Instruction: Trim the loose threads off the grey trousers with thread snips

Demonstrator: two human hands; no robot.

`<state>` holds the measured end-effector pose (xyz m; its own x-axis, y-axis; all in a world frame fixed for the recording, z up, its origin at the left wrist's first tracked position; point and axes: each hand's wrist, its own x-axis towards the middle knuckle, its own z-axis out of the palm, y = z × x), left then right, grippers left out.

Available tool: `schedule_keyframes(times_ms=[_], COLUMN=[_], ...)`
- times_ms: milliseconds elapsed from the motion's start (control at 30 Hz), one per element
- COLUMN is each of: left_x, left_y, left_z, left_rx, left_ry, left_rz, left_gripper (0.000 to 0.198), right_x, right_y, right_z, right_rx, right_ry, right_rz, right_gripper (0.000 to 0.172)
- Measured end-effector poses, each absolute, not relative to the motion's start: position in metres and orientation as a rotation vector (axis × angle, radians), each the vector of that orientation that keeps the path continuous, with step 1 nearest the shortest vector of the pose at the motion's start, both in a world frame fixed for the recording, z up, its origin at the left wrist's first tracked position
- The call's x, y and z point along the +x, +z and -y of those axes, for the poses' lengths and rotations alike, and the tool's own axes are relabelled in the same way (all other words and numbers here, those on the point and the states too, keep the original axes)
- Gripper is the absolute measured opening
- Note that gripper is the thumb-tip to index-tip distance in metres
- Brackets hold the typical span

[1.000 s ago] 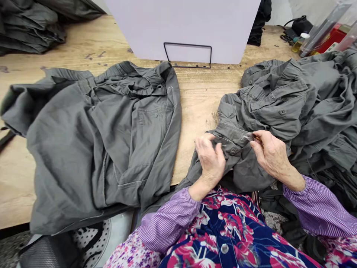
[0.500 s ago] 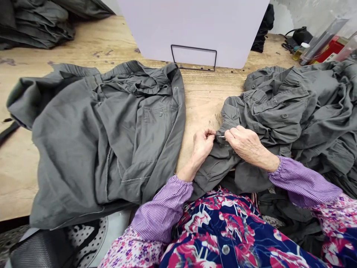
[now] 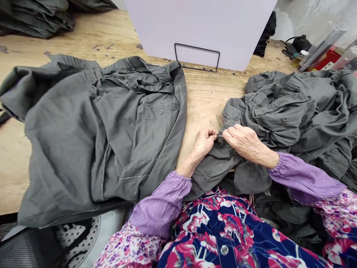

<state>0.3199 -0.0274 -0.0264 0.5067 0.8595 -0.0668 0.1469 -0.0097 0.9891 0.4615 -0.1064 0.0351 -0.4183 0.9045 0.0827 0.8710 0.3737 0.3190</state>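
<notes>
Pale wood makes up the table (image 3: 201, 98), bare in a strip at one o'clock. Grey trousers (image 3: 108, 141) fill nine o'clock, their bottom hanging past the table's near edge; their side bounds the strip. Crumpled grey clothes (image 3: 312, 108), between two and three o'clock, bound its other side, and a pale board (image 3: 200, 33) with a wire stand closes it just past twelve.

At four o'clock lies a grey garment (image 3: 217, 167), its upper end under the person's fingers. The right hand (image 3: 245, 143), back upward, arm reaching in from four, is curled around a thin metal tool. The left hand (image 3: 204, 142), arm rising from seven, has thumb and finger pinched together beside it; whether on cloth or thread cannot be told. The thin metal tool (image 3: 220, 136) points to nine, mostly hidden.
</notes>
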Motion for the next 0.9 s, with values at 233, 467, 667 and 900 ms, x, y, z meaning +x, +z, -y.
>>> schedule_keyframes(times_ms=[233, 467, 667, 900], left_x=[0.321, 0.319, 0.342, 0.387], left_y=[-0.024, -0.015, 0.02, 0.022], left_z=[0.024, 0.029, 0.041, 0.029], left_rx=[1.537, 1.903, 2.432, 2.632], left_ry=[0.639, 0.702, 0.847, 0.413], left_rz=[-0.951, -1.067, -0.828, -0.547], left_gripper=[0.01, 0.016, 0.029, 0.009], right_x=[0.461, 0.473, 0.516, 0.493], right_y=[0.037, 0.044, 0.042, 0.004], right_z=[0.105, 0.109, 0.141, 0.175], right_rx=[1.595, 1.923, 3.085, 3.206], right_ry=[0.491, 0.527, 0.201, -0.092], right_rz=[-2.533, -2.498, -2.445, -2.384], right_gripper=[0.014, 0.014, 0.028, 0.022])
